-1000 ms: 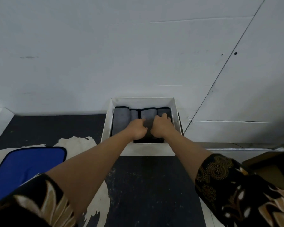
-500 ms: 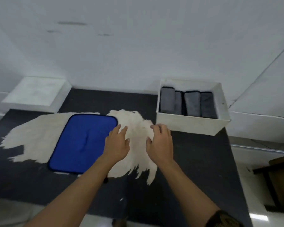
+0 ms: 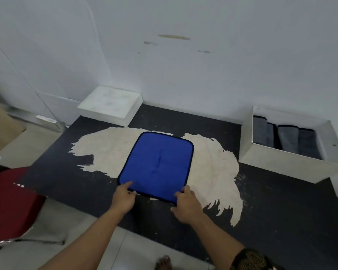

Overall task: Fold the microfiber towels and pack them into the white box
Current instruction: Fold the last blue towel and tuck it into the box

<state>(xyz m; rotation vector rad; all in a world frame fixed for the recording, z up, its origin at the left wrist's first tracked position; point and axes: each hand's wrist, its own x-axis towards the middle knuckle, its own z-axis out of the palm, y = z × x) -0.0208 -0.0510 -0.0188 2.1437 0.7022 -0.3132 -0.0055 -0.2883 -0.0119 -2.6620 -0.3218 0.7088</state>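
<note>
A blue microfiber towel with a dark hem lies flat and unfolded on the black table, over a worn beige patch. My left hand pinches its near-left corner. My right hand grips its near-right corner, fingers curled over the hem. The white box stands at the right of the table, apart from both hands. Several folded grey towels stand on edge side by side inside it.
A flat white lid or block rests at the table's back left against the wall. A red chair seat sits low at the left. Brown cardboard leans at the far left. A bare foot shows below.
Both hands left the white box, where they pressed the grey towels, and moved left to the blue towel's near corners. My view swung left, so the box now sits at the right.
</note>
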